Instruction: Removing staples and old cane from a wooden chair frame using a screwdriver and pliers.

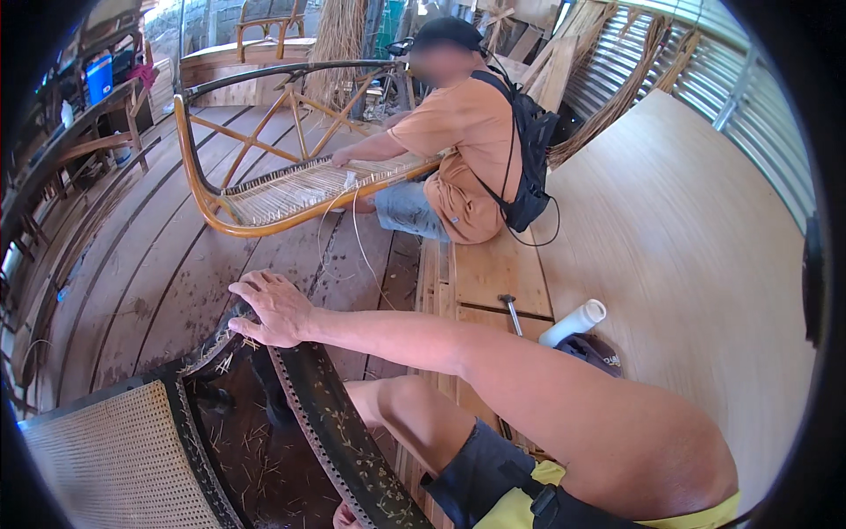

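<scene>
A black chair frame (348, 414) with gold floral painting stands before me, small holes lining its inner edges. Woven cane (115, 450) fills its left panel, while the opening beside that is bare, with frayed strands at its top corner. Stretched across from the right, my right hand (275, 310) curls over this corner, thumb on the near side and fingers on the far side. Low in the view, only a few bent fingers of my left hand (345, 517) show against the painted rail's inner edge. The rest of that hand is cut off, and what it holds is hidden.
Beyond, a seated person (471, 150) with a backpack works on a brown rattan frame (251, 231) strung with pale strands. A hammer (509, 309), a white tube (573, 324) and a dark cap (586, 351) lie at right, by a large wooden sheet (679, 256).
</scene>
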Available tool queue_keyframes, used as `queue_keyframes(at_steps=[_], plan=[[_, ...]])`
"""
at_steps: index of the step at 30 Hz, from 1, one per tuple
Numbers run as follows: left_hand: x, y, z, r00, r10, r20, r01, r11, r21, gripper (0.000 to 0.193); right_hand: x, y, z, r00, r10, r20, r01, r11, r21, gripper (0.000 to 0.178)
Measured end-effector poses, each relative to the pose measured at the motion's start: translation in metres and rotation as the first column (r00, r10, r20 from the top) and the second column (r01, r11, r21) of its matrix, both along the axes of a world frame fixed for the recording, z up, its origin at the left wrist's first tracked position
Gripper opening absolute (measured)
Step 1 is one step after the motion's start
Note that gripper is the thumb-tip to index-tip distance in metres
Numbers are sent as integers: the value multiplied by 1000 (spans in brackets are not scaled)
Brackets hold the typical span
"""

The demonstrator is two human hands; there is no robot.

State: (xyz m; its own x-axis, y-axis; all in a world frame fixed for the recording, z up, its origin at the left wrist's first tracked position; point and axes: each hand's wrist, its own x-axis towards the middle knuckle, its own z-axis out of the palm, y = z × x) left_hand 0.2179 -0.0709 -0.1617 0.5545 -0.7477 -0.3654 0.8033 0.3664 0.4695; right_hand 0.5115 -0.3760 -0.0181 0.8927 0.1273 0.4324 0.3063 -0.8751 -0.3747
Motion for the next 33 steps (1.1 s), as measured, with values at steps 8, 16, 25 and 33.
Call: queue_keyframes(at_steps=[8,16,25,33], plan=[[-15,8,-1,994,16,-106,-27,993,-111,61,-2,2,3,998,18,-59,-18,1000,11,68],[-21,18,41,936,288,-204,-233,939,254,47,0,0,2,998,-4,-58,5,1000,15,68],[-36,9,119,968,247,-55,-194,866,461,38,-1,4,6,998,-27,-52,28,999,19,67],[-43,0,119,922,337,-192,-258,902,345,36,-3,4,-1,999,-28,-39,29,999,27,67]])
